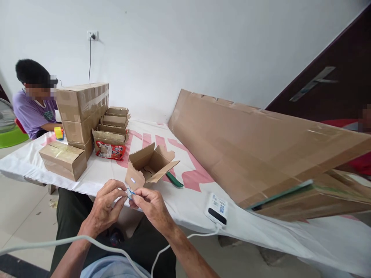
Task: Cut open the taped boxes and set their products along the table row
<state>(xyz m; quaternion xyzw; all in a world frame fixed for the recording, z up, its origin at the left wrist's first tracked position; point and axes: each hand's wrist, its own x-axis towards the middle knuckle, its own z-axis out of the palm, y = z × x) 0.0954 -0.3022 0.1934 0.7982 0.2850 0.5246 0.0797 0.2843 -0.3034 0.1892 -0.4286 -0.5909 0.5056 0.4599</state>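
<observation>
Where white cloth covers one long worktop [191, 197], one large cardboard carton [246, 146] stretches along the right side. At far left, one person in a purple shirt [31, 114] is behind a three-tier stack of taped boxes [78, 104], its full count hidden; one lone closed box [59, 162] rests in front. Those look finished, while four others appear yet to be closed: three open boxes [108, 136] in a row beside the stack, and one nearer open box [137, 173] just beyond two bare hands. One red food packet [110, 150] stands against the row's nearest box. One white device [216, 209] with a cable lies at right, one green curved handle [174, 180] beside the nearer open box, and one yellow tape roll [58, 133] by the stack. Smallest is one blue-edged piece [129, 193], unidentifiable, at the worktop's near edge; left hand [108, 204] and right hand [152, 208] each keep a fingertip grip pinched on it, its handling seemingly unfinished.
</observation>
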